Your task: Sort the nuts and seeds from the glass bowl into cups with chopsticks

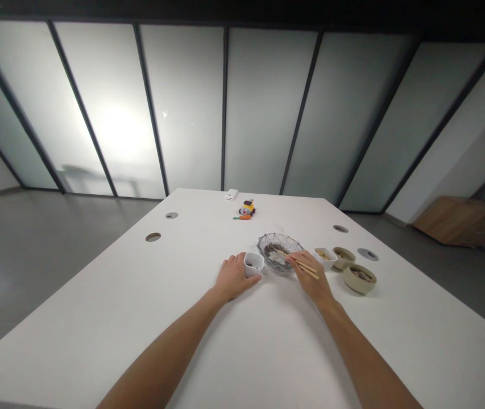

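Note:
My left hand (pixel 233 278) is curled around the side of a small white square cup (pixel 254 272) on the table. A few small dark pieces lie inside the cup. In my right hand (pixel 314 281) a pair of wooden chopsticks (pixel 309 269) is gripped, their tips reaching into a clear glass bowl (pixel 263 255). This bowl holds dark, small pieces on one side and something whitish near its front; what the tips touch is too small to tell. The bowl stands just right of and behind the cup.
Right of the bowl stand another white cup (pixel 331 262) with yellowish pieces and two olive round bowls, the rear (pixel 345 263) and the front (pixel 357 285). Farther back on the white table (pixel 174 307) are a yellow toy vehicle (pixel 248 208), a toy carrot (pixel 244 217) and a white box-like object (pixel 231 194). Round holes pierce the tabletop.

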### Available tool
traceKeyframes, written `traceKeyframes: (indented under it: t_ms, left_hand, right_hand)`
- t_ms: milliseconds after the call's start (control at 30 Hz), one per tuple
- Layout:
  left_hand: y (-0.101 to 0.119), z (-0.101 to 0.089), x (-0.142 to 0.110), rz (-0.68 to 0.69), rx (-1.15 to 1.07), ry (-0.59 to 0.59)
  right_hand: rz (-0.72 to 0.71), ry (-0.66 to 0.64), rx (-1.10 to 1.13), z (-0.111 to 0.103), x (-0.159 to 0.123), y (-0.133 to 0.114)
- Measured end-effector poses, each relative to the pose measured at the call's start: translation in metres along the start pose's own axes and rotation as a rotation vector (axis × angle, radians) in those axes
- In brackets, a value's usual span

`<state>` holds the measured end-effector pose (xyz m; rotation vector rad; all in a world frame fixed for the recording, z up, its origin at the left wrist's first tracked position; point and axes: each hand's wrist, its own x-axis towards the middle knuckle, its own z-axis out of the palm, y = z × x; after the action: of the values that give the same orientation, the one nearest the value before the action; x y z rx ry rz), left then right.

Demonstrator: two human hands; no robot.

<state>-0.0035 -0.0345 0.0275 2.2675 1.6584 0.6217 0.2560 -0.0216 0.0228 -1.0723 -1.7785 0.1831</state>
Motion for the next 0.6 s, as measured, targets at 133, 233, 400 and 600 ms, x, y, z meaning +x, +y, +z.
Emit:
traceKeyframes:
  t_ms: [133, 233, 400, 600]
  left_hand:
    - [-0.0013, 0.0015, 0.0006, -0.004, 0.024, -0.009]
    - [-0.0014, 0.0015, 0.0004, 0.006, 0.022, 0.000]
    - [-0.0005, 0.0001, -0.0007, 0.001, 0.008, 0.004]
    - [-0.0006, 0.0015, -0.0005, 0.008, 0.009, 0.006]
  right_hand:
    - [-0.002, -0.021, -0.015, 0.0004, 0.0005, -0.0012]
    - [0.001, -0.019, -0.019, 0.0005, 0.0008, -0.0024]
    - [0.001, 0.034, -0.019, 0.0012, -0.0001, -0.0017]
    - [-0.030, 0.067, -0.025, 0.0024, -0.0010, 0.0036]
